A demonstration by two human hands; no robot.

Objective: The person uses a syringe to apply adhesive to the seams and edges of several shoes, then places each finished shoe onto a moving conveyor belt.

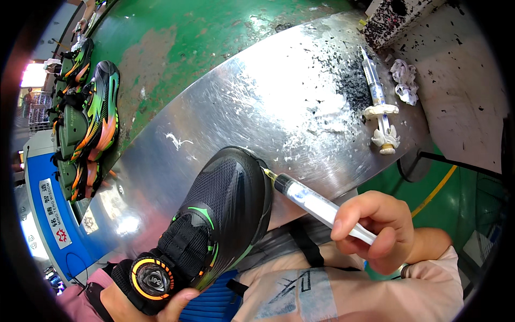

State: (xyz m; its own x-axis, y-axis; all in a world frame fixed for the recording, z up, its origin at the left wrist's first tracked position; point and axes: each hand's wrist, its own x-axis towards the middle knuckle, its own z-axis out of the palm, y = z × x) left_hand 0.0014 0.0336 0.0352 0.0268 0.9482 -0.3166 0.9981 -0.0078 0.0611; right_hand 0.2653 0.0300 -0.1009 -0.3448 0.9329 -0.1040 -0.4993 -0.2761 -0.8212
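Observation:
A black sports shoe (pixel 228 188) with green and orange accents is tilted toe-up over the near edge of the metal table. My left hand (pixel 179 306) grips its heel end; only the thumb and part of the hand show, beside a round orange-ringed dial on the shoe. My right hand (pixel 378 228) is closed around a syringe (pixel 314 204) with a white body and a dark front end. The yellowish needle tip sits at the seam between the shoe's upper and sole near the toe; whether it touches cannot be made out.
A second syringe (pixel 377 88) lies on the metal table (pixel 214 112) at the far right, by a crumpled white wad (pixel 404 80) and black residue. Several black, green and orange shoes (pixel 96 115) stand at the left above a blue machine panel (pixel 45 198).

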